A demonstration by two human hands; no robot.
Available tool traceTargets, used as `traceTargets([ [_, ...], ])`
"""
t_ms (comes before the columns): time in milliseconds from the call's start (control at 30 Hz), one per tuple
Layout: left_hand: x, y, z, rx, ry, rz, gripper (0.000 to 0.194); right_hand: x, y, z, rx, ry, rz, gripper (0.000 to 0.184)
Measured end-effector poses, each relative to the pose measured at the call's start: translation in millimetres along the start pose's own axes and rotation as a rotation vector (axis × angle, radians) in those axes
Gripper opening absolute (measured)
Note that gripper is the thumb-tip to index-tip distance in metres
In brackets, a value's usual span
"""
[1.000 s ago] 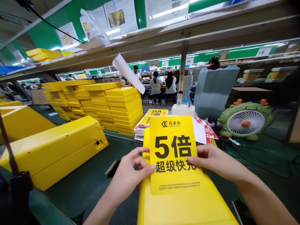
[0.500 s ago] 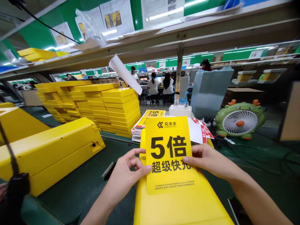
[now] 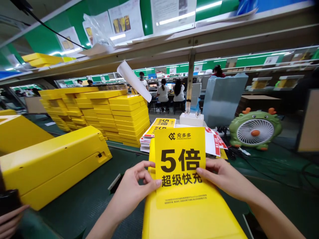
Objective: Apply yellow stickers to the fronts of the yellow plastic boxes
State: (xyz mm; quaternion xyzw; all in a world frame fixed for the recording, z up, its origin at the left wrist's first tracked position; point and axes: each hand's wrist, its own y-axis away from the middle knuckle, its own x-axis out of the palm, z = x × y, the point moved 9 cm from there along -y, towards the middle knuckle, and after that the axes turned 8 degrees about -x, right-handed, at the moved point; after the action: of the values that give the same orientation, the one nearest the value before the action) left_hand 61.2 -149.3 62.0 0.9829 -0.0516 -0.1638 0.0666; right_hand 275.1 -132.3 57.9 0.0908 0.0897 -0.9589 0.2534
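A yellow sticker sheet (image 3: 181,166) printed with a black "5" and Chinese characters lies flat on top of a long yellow plastic housing (image 3: 189,222) in front of me. My left hand (image 3: 133,189) pinches the sheet's left edge between thumb and fingers. My right hand (image 3: 224,177) grips its right edge. Both hands press the sheet against the housing's surface.
Another yellow housing (image 3: 57,162) lies to the left on the green belt (image 3: 84,199). Stacks of yellow trays (image 3: 119,116) stand behind it. A pile of stickers (image 3: 156,131) and a green fan (image 3: 255,129) sit beyond. Another person's hand (image 3: 10,220) shows at bottom left. Workers (image 3: 171,91) sit far back.
The sheet and both my hands have barely shifted, sitting slightly lower on the housing. Another person's hand has come into view at the bottom left corner.
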Motion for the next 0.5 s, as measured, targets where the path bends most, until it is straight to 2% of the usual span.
traceTargets([
  [100, -1.9, 1, -3, 0.003, -0.04, -0.036, 0.042, -12, 7, 4, -0.062, 0.15, -0.142, 0.042],
  [233, -4.1, 3, -7, -0.002, -0.12, -0.063, 0.042, -33, 18, -1, -0.062, 0.149, -0.396, 0.048],
  [333, -15.3, 11, -3, -0.006, -0.265, -0.117, 0.044, -38, 23, -7, -0.042, 0.193, -0.439, 0.058],
  [367, -23.3, 16, -2, -0.007, -0.346, -0.184, 0.048, -37, 25, -11, -0.027, 0.226, -0.427, 0.059],
  [433, -42.2, 32, -10, 0.035, -0.515, -0.426, 0.059, -35, 35, -21, 0.006, 0.266, -0.422, 0.06],
  [467, -47.2, 44, -21, 0.1, -0.579, -0.565, 0.063, -34, 43, -28, 0.012, 0.265, -0.436, 0.06],
  [500, -43.5, 55, -36, 0.207, -0.628, -0.659, 0.065, -33, 53, -34, 0.004, 0.254, -0.461, 0.058],
])
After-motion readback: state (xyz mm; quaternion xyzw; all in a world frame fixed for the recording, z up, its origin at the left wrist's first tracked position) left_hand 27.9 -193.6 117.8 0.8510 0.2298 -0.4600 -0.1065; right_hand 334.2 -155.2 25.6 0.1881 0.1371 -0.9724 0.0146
